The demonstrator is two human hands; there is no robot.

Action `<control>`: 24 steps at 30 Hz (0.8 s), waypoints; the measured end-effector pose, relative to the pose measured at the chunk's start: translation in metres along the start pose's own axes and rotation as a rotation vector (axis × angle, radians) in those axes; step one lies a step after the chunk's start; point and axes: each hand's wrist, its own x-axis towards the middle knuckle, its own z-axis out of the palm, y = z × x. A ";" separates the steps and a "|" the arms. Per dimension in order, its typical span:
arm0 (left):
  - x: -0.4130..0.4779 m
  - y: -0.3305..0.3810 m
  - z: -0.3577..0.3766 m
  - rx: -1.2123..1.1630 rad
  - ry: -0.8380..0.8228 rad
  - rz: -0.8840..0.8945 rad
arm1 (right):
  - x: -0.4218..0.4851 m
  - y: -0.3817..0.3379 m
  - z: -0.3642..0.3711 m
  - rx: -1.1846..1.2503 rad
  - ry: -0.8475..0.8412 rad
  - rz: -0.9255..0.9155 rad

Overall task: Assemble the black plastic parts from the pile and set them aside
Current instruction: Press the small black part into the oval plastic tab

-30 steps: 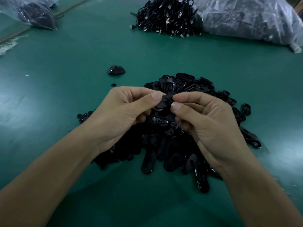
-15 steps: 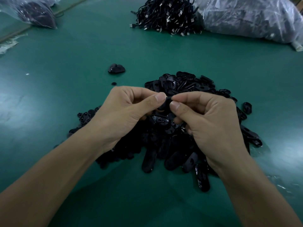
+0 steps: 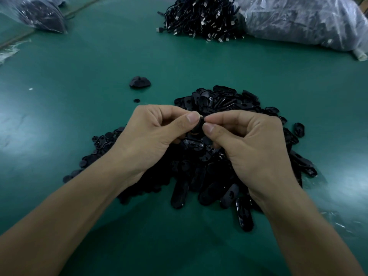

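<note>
A heap of black oval plastic parts [image 3: 219,108] lies on the green table [image 3: 199,62]. Above its middle, my left hand [image 3: 155,134] and my right hand [image 3: 245,140] meet fingertip to fingertip. Both pinch one small black part [image 3: 199,126] between thumb and forefinger; most of it is hidden by the fingers. Small round black pieces [image 3: 103,140] lie scattered at the heap's left edge. A little cluster of black parts [image 3: 139,82] sits apart on the table beyond my left hand, with a tiny black piece [image 3: 136,100] near it.
A bundle of black USB cables [image 3: 201,16] lies at the back. A large clear plastic bag [image 3: 302,22] lies at the back right, and another clear bag of dark parts [image 3: 37,14] at the back left. Bare green table surrounds the heap.
Both hands have closed further over the held part, so less of it shows between the fingertips. The hands stay above the heap's middle.
</note>
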 end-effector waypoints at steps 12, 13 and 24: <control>-0.001 -0.002 0.000 -0.031 -0.052 0.007 | 0.004 0.005 -0.009 0.132 -0.083 0.083; -0.002 -0.001 0.000 -0.031 -0.065 0.010 | 0.004 0.004 -0.012 0.155 -0.096 0.103; -0.004 0.001 0.003 0.044 -0.076 0.060 | 0.004 0.002 -0.013 0.250 -0.168 0.179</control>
